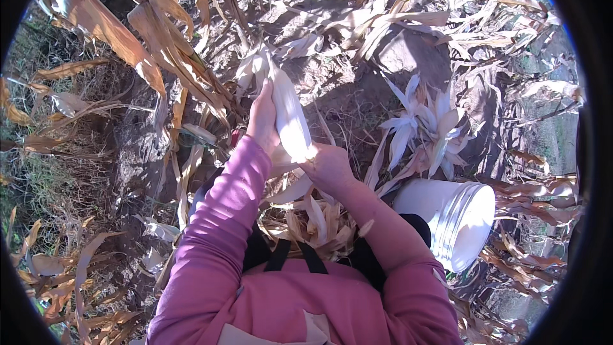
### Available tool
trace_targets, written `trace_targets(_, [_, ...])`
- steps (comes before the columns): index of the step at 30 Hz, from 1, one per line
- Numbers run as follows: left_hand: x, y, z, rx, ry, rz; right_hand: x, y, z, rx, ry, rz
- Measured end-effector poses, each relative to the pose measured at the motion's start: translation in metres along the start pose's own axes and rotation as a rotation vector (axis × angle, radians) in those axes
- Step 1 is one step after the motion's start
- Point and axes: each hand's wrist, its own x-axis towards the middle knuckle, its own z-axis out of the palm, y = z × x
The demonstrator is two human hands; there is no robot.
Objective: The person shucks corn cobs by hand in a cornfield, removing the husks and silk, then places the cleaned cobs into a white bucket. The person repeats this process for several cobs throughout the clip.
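Observation:
An ear of corn (290,112), wrapped in pale dry husk, is held out in front of me between both hands. My left hand (263,115) is closed along its left side, with the thumb lying against the husk. At the near end, the fingers of my right hand (329,167) pinch the tip; they are partly hidden. Opened husk leaves (252,67) spread from the far end of the ear. Loose dry husks (316,223) are heaped close to my body, below my hands.
To my right a white bucket (415,204) lies on its side, its mouth turned right. Peeled-back husks (428,121) sit on the ground beyond it. Tall dry corn stalks (172,32) stand at the far left. Dry leaves and soil surround me.

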Motion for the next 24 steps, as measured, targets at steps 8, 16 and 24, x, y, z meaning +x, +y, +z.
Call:
trace_targets(8, [-0.003,-0.009,0.004,0.062,-0.21,-0.028,-0.008,0.016,-0.018,0.169,-0.139,0.012])
trace_targets(16, [-0.021,-0.035,0.026,0.269,-0.373,0.209,-0.001,0.04,-0.043,0.802,0.234,0.209])
trace_targets(24, [-0.031,-0.058,0.028,0.463,-0.731,0.201,-0.002,0.049,-0.065,0.645,0.386,0.233])
